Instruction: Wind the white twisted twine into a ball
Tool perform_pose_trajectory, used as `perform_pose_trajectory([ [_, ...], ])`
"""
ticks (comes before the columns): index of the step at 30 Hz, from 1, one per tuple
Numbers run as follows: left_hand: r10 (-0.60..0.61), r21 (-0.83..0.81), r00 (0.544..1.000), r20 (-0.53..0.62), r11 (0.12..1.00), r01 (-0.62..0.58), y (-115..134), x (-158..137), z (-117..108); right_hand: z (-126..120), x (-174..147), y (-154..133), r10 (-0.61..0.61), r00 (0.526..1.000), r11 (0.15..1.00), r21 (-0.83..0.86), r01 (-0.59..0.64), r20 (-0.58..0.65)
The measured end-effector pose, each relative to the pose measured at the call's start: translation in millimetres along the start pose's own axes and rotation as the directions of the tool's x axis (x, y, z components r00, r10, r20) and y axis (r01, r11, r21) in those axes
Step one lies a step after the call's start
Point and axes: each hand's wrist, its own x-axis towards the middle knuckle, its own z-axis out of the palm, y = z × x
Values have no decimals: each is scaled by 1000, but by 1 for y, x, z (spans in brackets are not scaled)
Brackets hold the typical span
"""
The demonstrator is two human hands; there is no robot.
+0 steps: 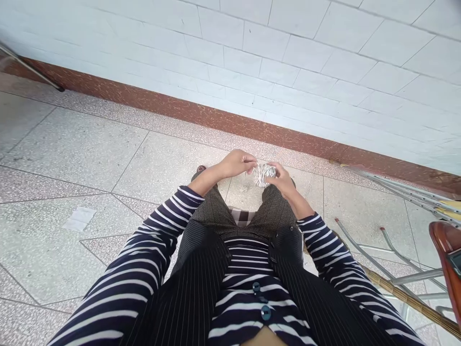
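Observation:
A small ball of whitish-grey yarn or twisted string [262,176] is held between my hands, above my knees. My right hand [283,180] grips its right side, with thumb and fingers curled round it. At the ball's left edge, my left hand [236,163] has thumb and fingertips pinched together on what looks like a strand of the same yarn. The strand itself is too fine to follow clearly. A small pale scrap [244,189], possibly loose yarn, shows below the ball, between my knees.
To the right are a metal-legged chair or stool [385,250], a bamboo-like pole [399,293] and a brown wooden edge [441,245] bearing a dark device. Folded metal frames [392,185] lie by the tiled wall [252,57]. Paper [79,218] lies on the floor at left.

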Motion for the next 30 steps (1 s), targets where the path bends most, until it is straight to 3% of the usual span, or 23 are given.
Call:
perform_pose_trajectory([
  [4, 54, 132, 997, -57, 990, -46, -7, 5, 3, 0, -19, 2, 54, 971, 985, 145, -90, 235],
  [7, 51, 63, 992, -115, 997, -44, -11, 6, 11, -4, -26, -8, -44, 924, 928, 359, -103, 379],
  [11, -18, -96, 993, -116, 995, 7, -19, 8, 23, -7, -28, -37, -198, 912, 862, 506, -11, 358],
  [14, -71, -139, 996, -56, 988, 62, -24, 3, 33, -13, -24, -62, -260, 932, 895, 425, 135, 253],
  [18, -81, -202, 987, 141, 973, 108, -25, -13, 42, -30, -6, -76, -300, 954, 919, 263, 293, -14],
  [20, -87, -217, 974, 209, 967, 132, -24, -20, 42, -37, 5, -70, -305, 935, 939, 107, 327, -183],
  [23, -88, -195, 970, 225, 972, 133, -18, -25, 36, -38, 16, -47, -361, 856, 924, -266, 275, -370],
  [24, -78, -178, 974, 213, 977, 117, -15, -24, 33, -35, 16, -37, -369, 846, 903, -364, 229, -384],
  [26, -50, -116, 983, 175, 991, 71, -9, -19, 27, -25, 14, -19, -316, 884, 884, -446, 142, -344],
  [28, -22, -14, 989, 146, 1000, 25, -5, -11, 23, -13, 6, -6, -189, 955, 924, -370, 95, -227],
  [30, 1, 112, 992, 123, 994, -15, -2, -3, 19, -3, -2, 1, -56, 997, 978, -206, 44, -49],
])
